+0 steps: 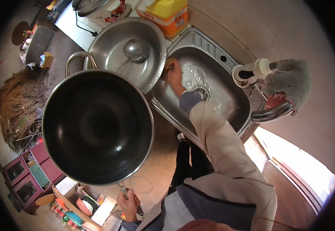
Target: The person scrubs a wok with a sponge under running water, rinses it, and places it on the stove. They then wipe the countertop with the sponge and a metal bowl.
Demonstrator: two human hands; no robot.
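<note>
My left hand (129, 203) is closed around the handle of a large dark wok (98, 127), which is held up at the left with its inside facing the camera. In the sink's far left part, my right hand (175, 75) grips a yellowish scrubber (169, 64), blurred and partly hidden by the fingers. Below that hand is the stainless steel sink (228, 106), its floor wet around the drain (202, 93). Beside the sink, a wide metal basin (156, 37) holds a metal ladle (135, 50), and the wok's rim overlaps the basin in this view.
A faucet spout (273, 112) with a grey cloth (291, 78) over it stands at the sink's right. An orange container with a yellow top (167, 17) and a floral-patterned pot (106, 13) are behind the basin. Dry brush (20, 106) and a pink cabinet (31, 176) lie left.
</note>
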